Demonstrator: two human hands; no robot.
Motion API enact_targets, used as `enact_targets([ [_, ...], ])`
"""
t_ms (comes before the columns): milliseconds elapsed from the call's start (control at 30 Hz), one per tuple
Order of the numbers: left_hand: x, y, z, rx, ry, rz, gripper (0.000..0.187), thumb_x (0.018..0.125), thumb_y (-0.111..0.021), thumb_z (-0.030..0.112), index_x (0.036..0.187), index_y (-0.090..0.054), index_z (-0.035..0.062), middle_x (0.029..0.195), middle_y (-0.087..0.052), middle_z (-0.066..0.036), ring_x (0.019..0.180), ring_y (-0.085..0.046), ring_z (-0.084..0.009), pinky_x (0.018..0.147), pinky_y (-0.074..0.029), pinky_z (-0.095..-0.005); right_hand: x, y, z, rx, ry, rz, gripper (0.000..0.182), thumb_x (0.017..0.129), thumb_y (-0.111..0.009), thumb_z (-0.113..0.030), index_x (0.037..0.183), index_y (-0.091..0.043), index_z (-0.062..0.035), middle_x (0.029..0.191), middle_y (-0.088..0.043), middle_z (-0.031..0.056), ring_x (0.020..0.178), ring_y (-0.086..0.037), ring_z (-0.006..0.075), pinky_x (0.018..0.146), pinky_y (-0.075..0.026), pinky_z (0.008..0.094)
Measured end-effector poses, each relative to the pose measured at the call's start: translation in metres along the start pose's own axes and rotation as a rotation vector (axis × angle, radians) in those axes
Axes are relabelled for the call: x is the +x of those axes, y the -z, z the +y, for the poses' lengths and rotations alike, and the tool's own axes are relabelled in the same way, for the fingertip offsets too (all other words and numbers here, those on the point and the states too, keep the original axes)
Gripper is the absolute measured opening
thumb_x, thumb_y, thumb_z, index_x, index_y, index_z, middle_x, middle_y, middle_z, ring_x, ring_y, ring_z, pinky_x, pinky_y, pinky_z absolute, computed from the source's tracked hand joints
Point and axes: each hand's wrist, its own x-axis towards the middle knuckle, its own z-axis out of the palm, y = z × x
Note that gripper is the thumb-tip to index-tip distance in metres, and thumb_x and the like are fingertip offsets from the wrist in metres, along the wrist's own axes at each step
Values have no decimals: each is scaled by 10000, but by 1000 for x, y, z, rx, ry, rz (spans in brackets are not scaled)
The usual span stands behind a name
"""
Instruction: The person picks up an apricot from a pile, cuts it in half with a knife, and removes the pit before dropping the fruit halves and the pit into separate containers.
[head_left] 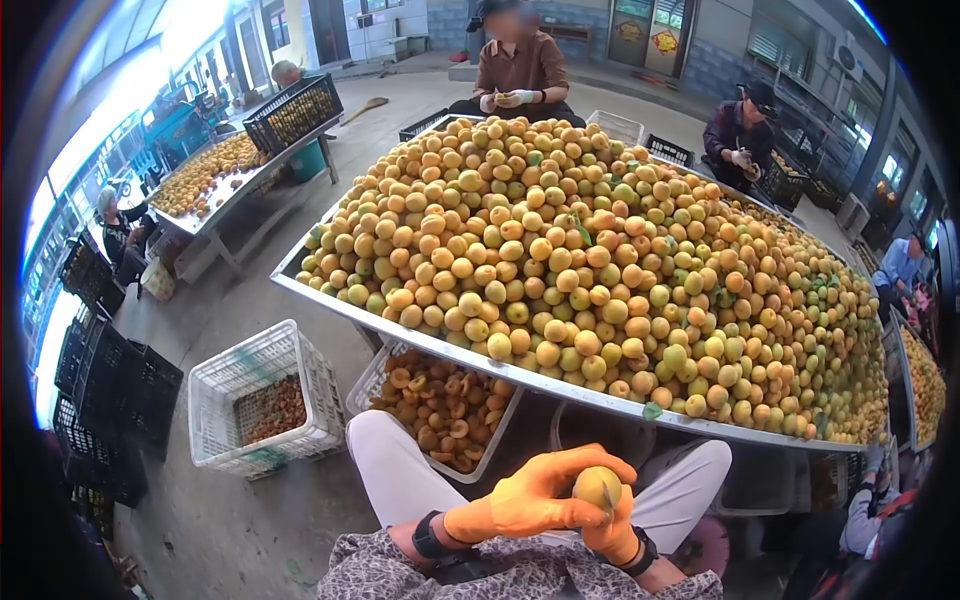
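Note:
My left hand (535, 495), in an orange glove, is curled round a yellow apricot (597, 484), fingers over its top and thumb below. Just beneath, my right hand (613, 540), also gloved in orange, is closed against the fruit's lower side. A thin greyish sliver shows at the apricot's front, but what the right fingers grip is mostly hidden. Both hands are above my lap. In front of them a metal-edged table (560, 382) carries a big heap of apricots (600, 270). Below its edge, by my knee, a white crate (493, 455) contains opened apricot halves (440, 408).
Left of my knee stands a white basket (325, 400) with brown pits (270, 410) inside. Black crates (115, 390) are stacked farther left. Other people sit round the heap and at a second apricot table (245, 190). A co-worker's sleeve (862, 525) is close on the right.

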Motion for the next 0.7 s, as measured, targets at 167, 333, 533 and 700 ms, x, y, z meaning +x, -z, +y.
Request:
enact_targets([
  [167, -1, 6, 10, 577, -228, 26, 600, 751, -811, 291, 1237, -588, 19, 1046, -618, -125, 958, -606, -262, 856, -474, -357, -5, -8, 0, 65, -37, 26, 628, 979, -415, -545, 980, -612, 51, 838, -638, 86, 770, -618, 179, 677, -494, 294],
  [333, 0, 9, 27, 1145, -377, 86, 594, 659, -856, 253, 1173, -614, 80, 992, -610, -101, 918, -587, -299, 774, -471, -394, 0, -6, -22, 66, -258, -50, 556, 1001, -428, -469, 919, -592, 56, 759, -621, 82, 656, -591, 158, 620, -477, 271],
  [533, -3, 48, 4, 164, 5, 336, 481, 806, -712, 160, 1250, -581, 30, 948, -619, -78, 862, -581, -167, 780, -478, -286, -3, 18, -24, 154, -329, 54, 228, 910, -591, -144, 746, -505, -10, 603, -480, 13, 525, -408, 94, 481, -332, 262],
  [700, -9, 35, -21, -228, 137, 241, 520, 918, -528, 332, 1354, -451, 59, 970, -615, -93, 820, -544, -122, 624, -415, -223, 43, 22, -34, -129, -292, -12, 471, 690, -817, -41, 1126, -640, -11, 851, -652, 66, 692, -569, 113, 636, -484, 250],
])
